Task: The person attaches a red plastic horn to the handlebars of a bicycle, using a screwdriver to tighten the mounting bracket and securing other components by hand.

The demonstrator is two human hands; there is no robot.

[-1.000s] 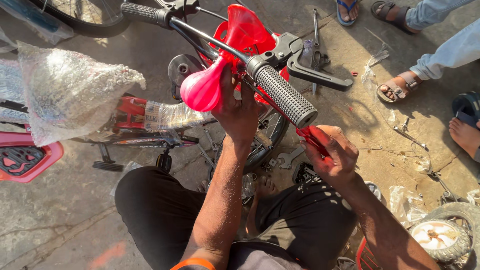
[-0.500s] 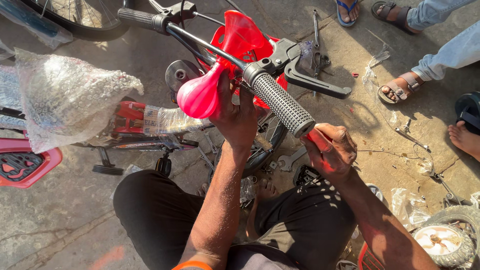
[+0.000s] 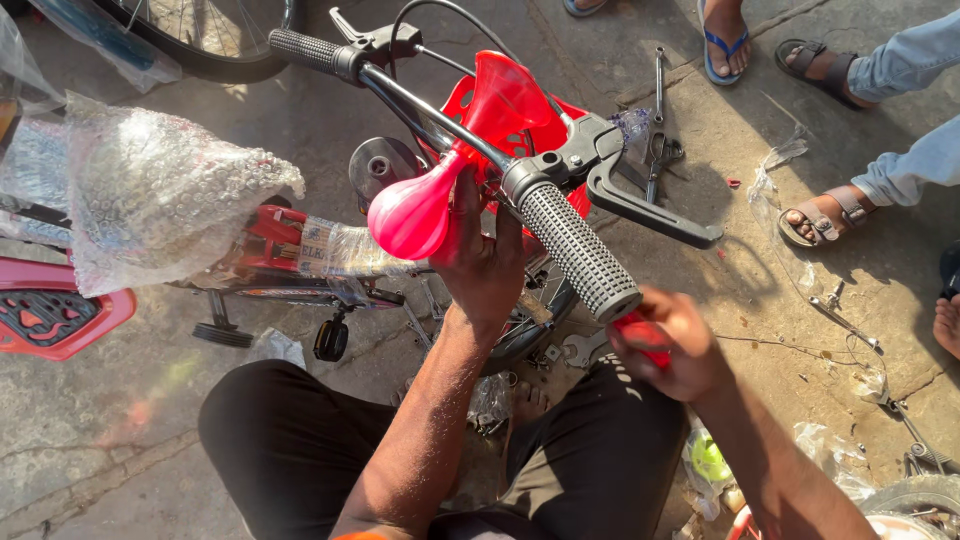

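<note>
Now our left hand [image 3: 485,265] has closed higher around the neck of the pink bulb horn [image 3: 415,212], fingers wrapped just under the handlebar [image 3: 440,115], where half a second ago it sat lower. Below and to the right of that grip, our right hand [image 3: 668,345] is clenched on a red-handled tool [image 3: 645,335], now drawn closer beneath the ribbed grey handgrip [image 3: 577,250]. We judge the horn's fixing at the bar is being worked.

Cracked concrete floor [image 3: 90,450] in strong warm sunlight, long shadows across it; littered with scattered wrenches [image 3: 657,110] and plastic scraps [image 3: 790,150].
</note>
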